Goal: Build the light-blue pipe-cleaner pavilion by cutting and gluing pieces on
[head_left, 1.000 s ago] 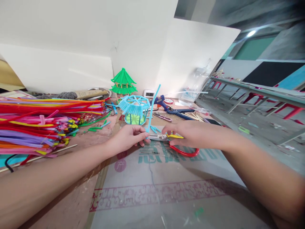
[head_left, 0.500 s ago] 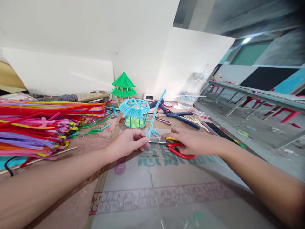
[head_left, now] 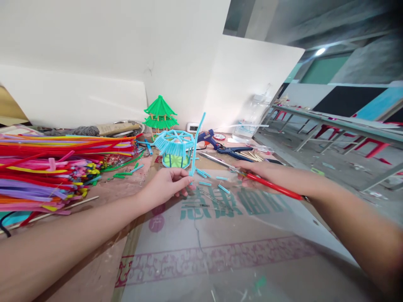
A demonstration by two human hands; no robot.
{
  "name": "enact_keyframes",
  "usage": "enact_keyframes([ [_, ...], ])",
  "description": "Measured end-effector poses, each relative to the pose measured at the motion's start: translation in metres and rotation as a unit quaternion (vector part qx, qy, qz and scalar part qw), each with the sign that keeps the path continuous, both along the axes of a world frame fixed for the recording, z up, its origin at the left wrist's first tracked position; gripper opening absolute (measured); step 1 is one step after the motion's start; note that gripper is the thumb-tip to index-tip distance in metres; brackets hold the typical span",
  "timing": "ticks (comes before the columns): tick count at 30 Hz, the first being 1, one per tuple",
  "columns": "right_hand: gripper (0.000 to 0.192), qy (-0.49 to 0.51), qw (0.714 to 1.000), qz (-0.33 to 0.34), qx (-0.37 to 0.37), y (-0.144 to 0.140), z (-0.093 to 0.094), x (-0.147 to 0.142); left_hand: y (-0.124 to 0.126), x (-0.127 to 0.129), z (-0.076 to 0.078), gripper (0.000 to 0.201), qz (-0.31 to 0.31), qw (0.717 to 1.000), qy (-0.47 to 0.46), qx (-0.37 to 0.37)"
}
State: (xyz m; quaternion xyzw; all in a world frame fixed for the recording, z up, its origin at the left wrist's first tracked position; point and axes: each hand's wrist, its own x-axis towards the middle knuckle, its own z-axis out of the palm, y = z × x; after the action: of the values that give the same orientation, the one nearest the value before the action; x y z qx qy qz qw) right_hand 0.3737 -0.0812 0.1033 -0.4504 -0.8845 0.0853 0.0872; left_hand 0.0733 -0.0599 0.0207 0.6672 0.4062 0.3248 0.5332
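Blue pipe cleaner stands nearly upright, pinched at its foot.

Its long axis runs from the left hand, clamped on the lower end just above the counter, up and slightly right, tip before the blue pavilion model. The right hand grips red-handled scissors, blades pointing left and away; cut blue bits lie between the hands.

A thick pile of coloured pipe cleaners lies at the left of the counter. Near the back wall a green pagoda model stands behind a light-blue pavilion model. A blue glue gun and a small digital clock lie beside them.
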Motion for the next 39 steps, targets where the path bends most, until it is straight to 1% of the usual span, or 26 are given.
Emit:
enact_keyframes([
  [3,0.047,-0.016,0.996,0.039,-0.08,0.005,-0.001,0.005,0.002,0.0,0.0,0.027,0.007,1.0,-0.01,-0.004],
  [8,0.047,-0.001,0.991,0.043,-0.13,0.009,-0.013,-0.001,0.0,0.001,0.002,0.024,0.011,1.0,-0.009,-0.013],
  [12,0.046,-0.013,0.989,0.044,-0.141,0.006,-0.017,-0.011,-0.003,0.002,0.005,0.019,0.008,1.0,0.011,-0.019],
  [16,0.038,-0.008,0.986,0.054,-0.158,0.005,-0.016,-0.017,-0.001,0.001,0.002,0.019,0.005,1.0,-0.003,-0.024],
  [21,0.034,0.005,0.981,0.072,-0.18,0.009,-0.018,-0.015,0.002,0.0,-0.003,0.021,-0.014,0.999,-0.017,-0.024],
  [25,0.037,0.023,0.975,0.089,-0.201,0.011,-0.019,-0.011,0.003,0.0,-0.002,0.021,-0.02,0.999,-0.017,-0.031],
  [30,0.037,0.013,0.975,0.091,-0.2,0.012,-0.02,-0.011,0.005,-0.001,-0.002,0.022,-0.027,0.999,-0.016,-0.029],
  [35,0.038,0.031,0.976,0.089,-0.194,0.013,-0.022,-0.012,0.004,-0.001,-0.002,0.023,-0.031,0.999,-0.013,-0.024],
  [39,0.035,0.018,0.976,0.094,-0.197,0.012,-0.021,-0.013,0.003,-0.001,0.0,0.021,-0.028,0.999,-0.006,-0.027],
])
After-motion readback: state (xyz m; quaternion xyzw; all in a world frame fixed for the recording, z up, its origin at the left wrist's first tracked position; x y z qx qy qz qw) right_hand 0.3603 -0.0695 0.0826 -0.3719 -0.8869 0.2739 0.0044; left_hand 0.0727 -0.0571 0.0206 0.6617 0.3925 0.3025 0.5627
